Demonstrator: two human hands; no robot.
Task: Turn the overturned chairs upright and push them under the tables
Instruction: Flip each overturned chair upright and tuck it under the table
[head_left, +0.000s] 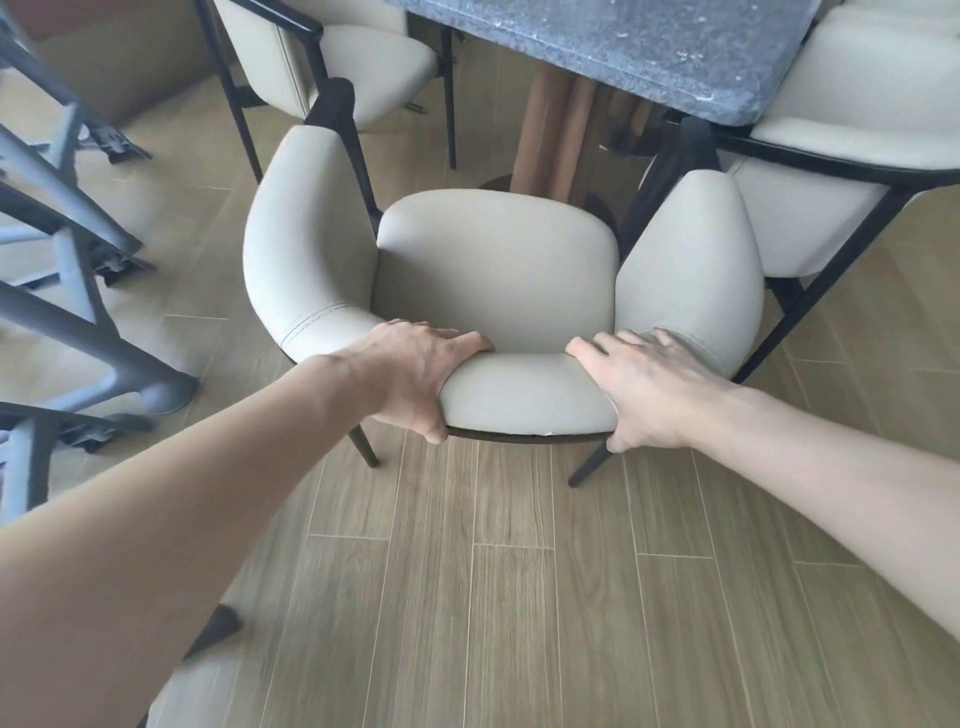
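- We see the cream chair (496, 270) standing upright on its dark legs at the centre, its seat facing 12 o'clock toward the grey stone table (649, 47), not yet under it.
- Our left hand (415, 374) curls over the top of the backrest at 7 o'clock of the seat, thumb behind.
- Our right hand (644, 389) grips the same backrest at 5 o'clock.
- Two more cream chairs stand at 11 o'clock (332, 57) and 2 o'clock (852, 130).
- Dark metal frames (62, 218) fill 9 o'clock on the wood-plank floor (509, 597).
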